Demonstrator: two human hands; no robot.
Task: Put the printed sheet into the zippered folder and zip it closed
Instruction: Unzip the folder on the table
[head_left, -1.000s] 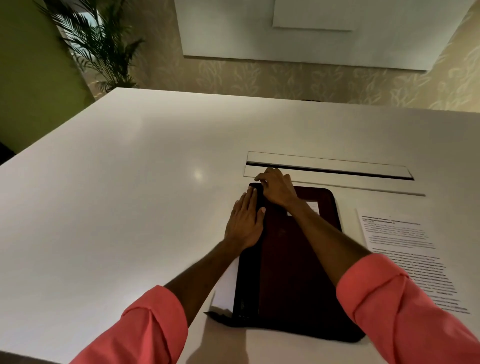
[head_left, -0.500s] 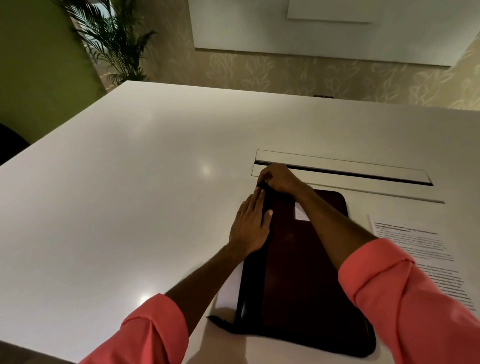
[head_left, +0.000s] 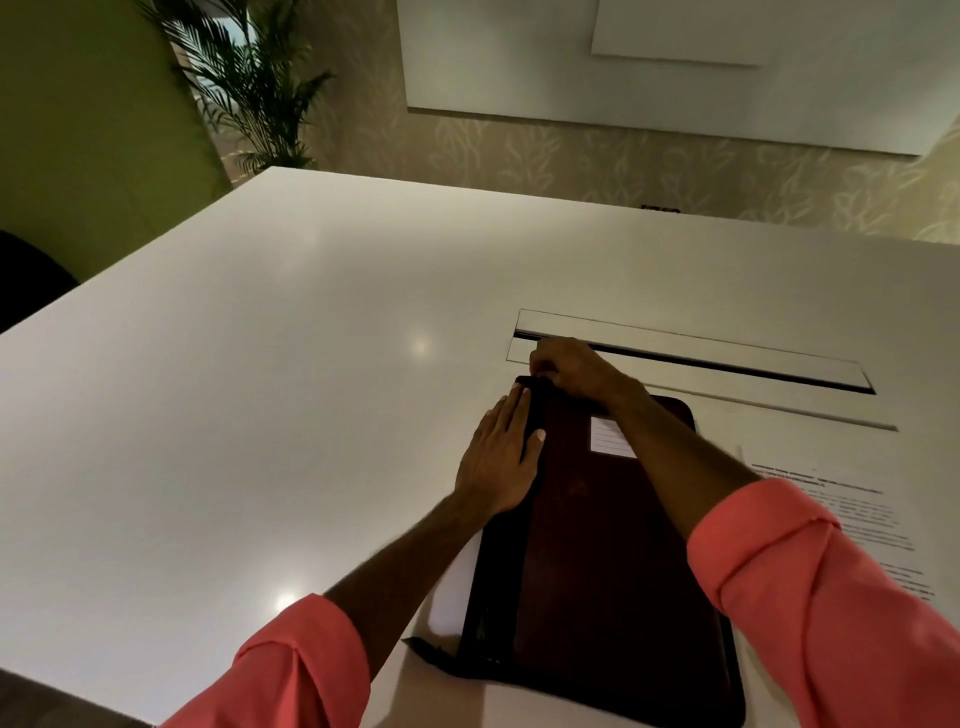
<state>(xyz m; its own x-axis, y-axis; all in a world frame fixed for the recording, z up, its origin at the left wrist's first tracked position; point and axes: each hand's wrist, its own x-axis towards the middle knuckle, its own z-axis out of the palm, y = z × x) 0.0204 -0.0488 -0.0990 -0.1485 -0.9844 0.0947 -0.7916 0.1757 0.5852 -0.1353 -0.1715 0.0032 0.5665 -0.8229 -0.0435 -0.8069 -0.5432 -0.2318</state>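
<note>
The zippered folder (head_left: 597, 545), dark maroon with a black edge and a small white label (head_left: 608, 436), lies shut on the white table (head_left: 260, 389) in front of me. My left hand (head_left: 498, 457) rests flat on its left edge near the far corner, thumb on the cover. At that far left corner, the fingers of my right hand (head_left: 571, 366) are curled and pinched; what they pinch is hidden. The printed sheet (head_left: 852, 509) lies flat on the table right of the folder, partly behind my right sleeve. A white paper edge (head_left: 452, 597) shows at the folder's left side.
A long cable slot with a lid (head_left: 727, 364) is set into the table just beyond the folder. A potted palm (head_left: 249, 78) stands past the table's far left corner. A dark chair back (head_left: 26, 275) shows at the left edge.
My right hand has crept a little farther along to the folder's far left corner and closed tighter. The left hand has stayed flat on the edge. The view has shifted slightly.
</note>
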